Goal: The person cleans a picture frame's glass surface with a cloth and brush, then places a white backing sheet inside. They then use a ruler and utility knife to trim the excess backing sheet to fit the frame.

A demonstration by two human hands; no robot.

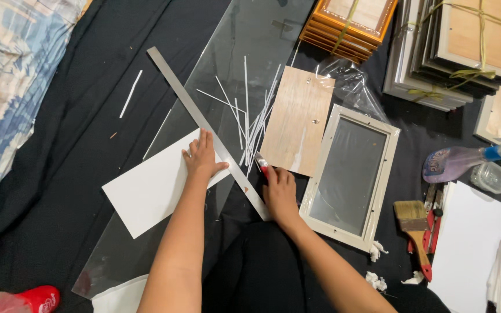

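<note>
Not much packaging here, honestly: there's a clear spray bottle (462, 162) lying on its side at the right edge with a purple and blue label (436, 164) wrapped round it and a pale blue trigger head. Down in the bottom left corner a red wrapper or bottle end (40, 299) with white print pokes in. No signs or screens anywhere.

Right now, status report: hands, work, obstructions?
Left hand flat on white rectangular sheet beside long metal ruler. Right hand grips red-handled cutter. Thin white offcut strips ahead.
</note>
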